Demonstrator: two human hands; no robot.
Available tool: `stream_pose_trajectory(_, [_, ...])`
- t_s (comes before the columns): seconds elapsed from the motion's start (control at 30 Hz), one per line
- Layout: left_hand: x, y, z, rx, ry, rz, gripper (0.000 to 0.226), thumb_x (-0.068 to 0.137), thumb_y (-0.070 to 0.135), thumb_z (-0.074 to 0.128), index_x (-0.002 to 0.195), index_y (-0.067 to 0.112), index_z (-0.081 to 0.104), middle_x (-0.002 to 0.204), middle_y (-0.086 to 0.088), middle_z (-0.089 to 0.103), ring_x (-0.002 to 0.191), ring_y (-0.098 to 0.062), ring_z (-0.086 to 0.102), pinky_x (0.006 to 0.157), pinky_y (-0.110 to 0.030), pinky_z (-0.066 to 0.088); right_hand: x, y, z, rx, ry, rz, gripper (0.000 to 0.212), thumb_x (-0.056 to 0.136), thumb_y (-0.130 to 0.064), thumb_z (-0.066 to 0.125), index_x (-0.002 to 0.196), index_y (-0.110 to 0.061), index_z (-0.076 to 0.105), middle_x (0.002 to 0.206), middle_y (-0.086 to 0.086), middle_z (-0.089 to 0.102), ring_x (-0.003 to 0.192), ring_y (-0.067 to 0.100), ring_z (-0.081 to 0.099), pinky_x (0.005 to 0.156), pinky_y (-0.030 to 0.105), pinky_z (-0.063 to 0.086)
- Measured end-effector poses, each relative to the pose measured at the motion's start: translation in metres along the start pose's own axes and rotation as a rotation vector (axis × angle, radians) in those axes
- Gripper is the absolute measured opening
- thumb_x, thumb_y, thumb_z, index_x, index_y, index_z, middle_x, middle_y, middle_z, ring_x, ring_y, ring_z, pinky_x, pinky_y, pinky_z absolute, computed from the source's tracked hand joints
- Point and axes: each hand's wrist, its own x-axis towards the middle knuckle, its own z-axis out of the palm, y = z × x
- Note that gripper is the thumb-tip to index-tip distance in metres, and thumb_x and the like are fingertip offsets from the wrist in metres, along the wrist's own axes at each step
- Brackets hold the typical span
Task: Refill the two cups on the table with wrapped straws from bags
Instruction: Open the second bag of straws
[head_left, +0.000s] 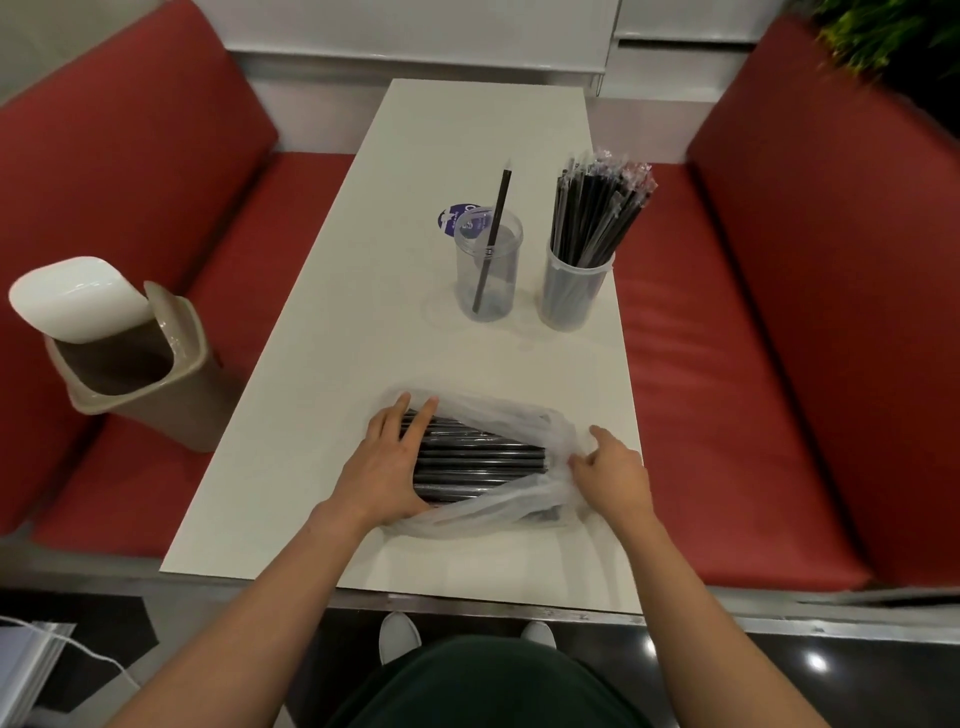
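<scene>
A clear plastic bag (519, 415) of black wrapped straws (478, 457) lies across the near part of the white table (395, 291). My left hand (389, 462) rests flat on the bag's left end, fingers straight over the straws. My right hand (613, 475) pinches the crumpled plastic at the bag's right end. Farther back stand two clear cups: the left cup (488, 265) holds a single black straw, and the right cup (574, 291) is packed with several wrapped straws fanning upward.
A brown bin (150, 379) with a white swing lid sits on the red bench at the left. Red benches flank the table on both sides. A round blue sticker (457, 221) lies behind the left cup. A plant shows at the top right.
</scene>
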Motion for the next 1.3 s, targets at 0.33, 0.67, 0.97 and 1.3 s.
stream_pose_trajectory(0.33, [-0.012,0.021,-0.027,-0.001,0.18,0.02,0.069,0.092,0.049,0.069,0.152,0.025,0.043,0.147,-0.001,0.05,0.132,-0.024,0.047,0.102,-0.035,0.043,-0.032,-0.071,-0.022,-0.08,0.01,-0.508,0.023,0.097,-0.027,0.059,0.116,-0.026,0.071,0.114,-0.002,0.07,0.104,0.024,0.066,0.087,0.041,0.054])
stream_pose_trajectory(0.67, [-0.024,-0.012,-0.014,-0.026,-0.132,-0.124,0.132,0.063,0.043,0.093,0.163,0.027,0.009,0.163,-0.006,0.018,0.149,-0.026,0.015,0.119,-0.036,0.034,0.012,0.006,-0.022,-0.096,-0.395,-0.511,0.122,0.057,-0.055,0.097,0.158,-0.026,0.035,0.153,-0.009,0.035,0.143,0.013,0.026,0.125,0.033,0.026])
stream_pose_trajectory(0.97, [-0.028,-0.003,-0.007,-0.045,0.067,-0.139,0.099,0.079,0.038,0.083,0.159,0.024,0.026,0.147,-0.006,0.037,0.135,-0.027,0.038,0.1,-0.04,0.05,-0.003,-0.019,-0.015,-0.046,-0.19,-0.404,0.1,0.076,-0.043,0.089,0.159,-0.026,0.036,0.154,0.0,0.04,0.142,0.031,0.037,0.116,0.042,0.036])
stream_pose_trajectory(1.3, [-0.034,-0.023,0.006,-0.084,-0.023,-0.12,0.131,0.066,0.023,0.091,0.163,0.033,0.004,0.164,-0.004,0.015,0.147,-0.025,0.019,0.109,-0.037,0.047,-0.012,-0.007,-0.014,-0.132,-0.254,-0.368,0.141,0.061,-0.045,0.097,0.166,-0.028,0.005,0.165,-0.006,0.024,0.148,0.026,0.019,0.12,0.042,0.031])
